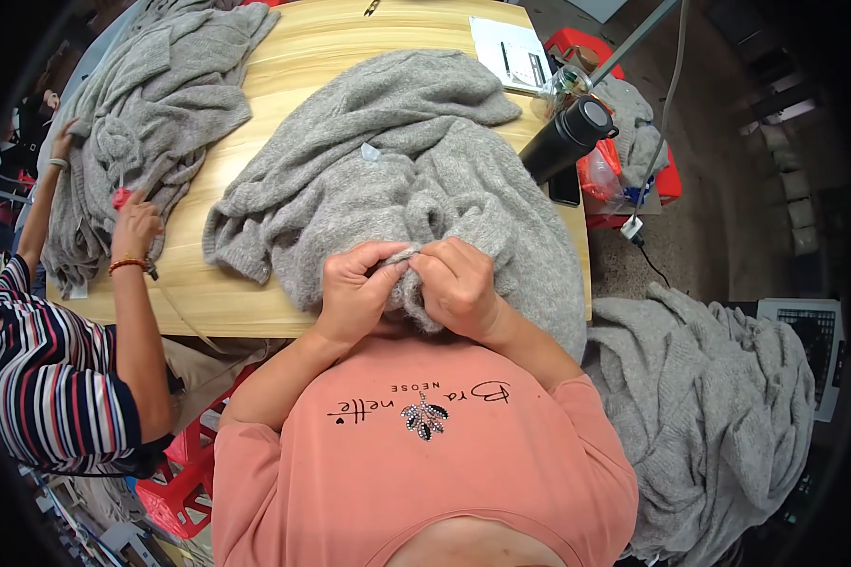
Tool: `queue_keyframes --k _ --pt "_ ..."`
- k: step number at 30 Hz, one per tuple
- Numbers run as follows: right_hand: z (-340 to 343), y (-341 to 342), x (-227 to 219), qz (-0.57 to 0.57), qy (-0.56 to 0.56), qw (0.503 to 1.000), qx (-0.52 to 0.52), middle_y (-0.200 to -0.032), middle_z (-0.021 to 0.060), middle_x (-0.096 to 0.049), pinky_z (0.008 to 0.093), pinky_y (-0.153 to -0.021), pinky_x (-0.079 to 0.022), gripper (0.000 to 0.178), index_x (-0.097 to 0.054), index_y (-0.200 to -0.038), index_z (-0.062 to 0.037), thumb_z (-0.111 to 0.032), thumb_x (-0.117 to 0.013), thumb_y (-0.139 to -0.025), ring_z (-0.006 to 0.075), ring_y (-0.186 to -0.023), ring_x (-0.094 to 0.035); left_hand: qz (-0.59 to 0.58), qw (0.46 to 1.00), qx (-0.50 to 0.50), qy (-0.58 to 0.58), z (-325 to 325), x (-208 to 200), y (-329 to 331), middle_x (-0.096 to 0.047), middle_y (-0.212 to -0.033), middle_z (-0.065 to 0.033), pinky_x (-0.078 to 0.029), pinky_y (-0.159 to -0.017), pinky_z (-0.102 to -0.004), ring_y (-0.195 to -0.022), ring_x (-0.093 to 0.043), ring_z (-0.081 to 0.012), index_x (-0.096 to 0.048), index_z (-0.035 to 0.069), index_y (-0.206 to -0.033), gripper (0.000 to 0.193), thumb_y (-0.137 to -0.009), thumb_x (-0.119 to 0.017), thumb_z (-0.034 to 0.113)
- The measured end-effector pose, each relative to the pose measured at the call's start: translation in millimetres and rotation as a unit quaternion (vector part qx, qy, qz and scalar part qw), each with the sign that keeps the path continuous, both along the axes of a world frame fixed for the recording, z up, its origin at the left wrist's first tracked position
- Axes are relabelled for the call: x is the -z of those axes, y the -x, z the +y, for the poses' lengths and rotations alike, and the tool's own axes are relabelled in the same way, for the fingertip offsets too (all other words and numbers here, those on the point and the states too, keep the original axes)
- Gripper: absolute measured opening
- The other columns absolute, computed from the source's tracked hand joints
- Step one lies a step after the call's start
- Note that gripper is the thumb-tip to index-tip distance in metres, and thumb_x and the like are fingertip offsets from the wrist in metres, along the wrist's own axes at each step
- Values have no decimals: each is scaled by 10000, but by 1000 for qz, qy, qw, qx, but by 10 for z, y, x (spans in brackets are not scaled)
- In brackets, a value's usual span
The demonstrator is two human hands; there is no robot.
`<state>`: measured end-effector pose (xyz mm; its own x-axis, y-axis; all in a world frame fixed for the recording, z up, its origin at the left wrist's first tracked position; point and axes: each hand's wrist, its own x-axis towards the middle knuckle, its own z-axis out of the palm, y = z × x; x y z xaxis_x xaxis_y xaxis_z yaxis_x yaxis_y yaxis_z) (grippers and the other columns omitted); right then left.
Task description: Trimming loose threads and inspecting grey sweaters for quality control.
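A grey knitted garment (331,180) lies bunched up on the wooden table in front of me, one side of it hanging toward the table's near right edge. My left hand (361,288) pinches a bit of its knit edge between thumb and fingers. Close beside it, almost touching, my right hand (456,283) grips the same edge with curled fingers. Whether a needle or other small tool is between the fingertips is too small to make out. A small pale tag (371,152) shows on the cloth beyond my hands.
At left, a co-worker in a striped top (66,378) handles another grey knit pile (151,123). A black thermos (567,137), a phone (565,185), a glass jar (565,87) and papers (511,55) line the right side of the wooden table (170,298). More grey knitwear (709,406) is heaped at lower right.
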<state>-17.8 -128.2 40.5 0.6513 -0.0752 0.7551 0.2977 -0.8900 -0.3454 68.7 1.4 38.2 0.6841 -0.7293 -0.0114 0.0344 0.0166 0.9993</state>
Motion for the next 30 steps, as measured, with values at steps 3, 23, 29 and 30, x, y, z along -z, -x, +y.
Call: queue_keyframes --k 3,23,29,30 --pt "2 -29 -2 12 -41 999 -18 -734 89 -551 312 -491 -445 132 -541 -739 -2 40 -560 -615 239 -573 -536 -50 999 -18 12 5 10 -9 -618 -801 -14 -417 -615 -174 -710 -522 -43 -639 -26 -911 174 -751 -589 -70" --pt "-113 -8 -5 181 -221 954 -88 -709 143 -565 295 -546 -440 280 -572 -835 21 80 -449 -590 270 -581 -555 -202 979 -18 1 30 -35 -24 -631 -796 -85 -461 -636 -226 -727 -591 -118 -634 -6 -862 226 -694 -562 -138" --pt "-75 21 40 222 -320 916 -93 -644 107 -553 269 -501 -406 234 -578 -783 25 87 -436 -608 178 -531 -529 -307 950 -35 38 -2 -19 -35 -621 -755 -111 -474 -602 -253 -684 -609 -184 -610 -15 -796 166 -678 -594 -130" --pt "-39 28 61 210 -319 921 -77 -636 103 -551 263 -501 -403 235 -579 -780 23 91 -429 -613 159 -534 -524 -323 945 -40 40 -3 -20 -36 -619 -754 -113 -476 -602 -259 -684 -610 -198 -605 -15 -790 160 -679 -594 -129"
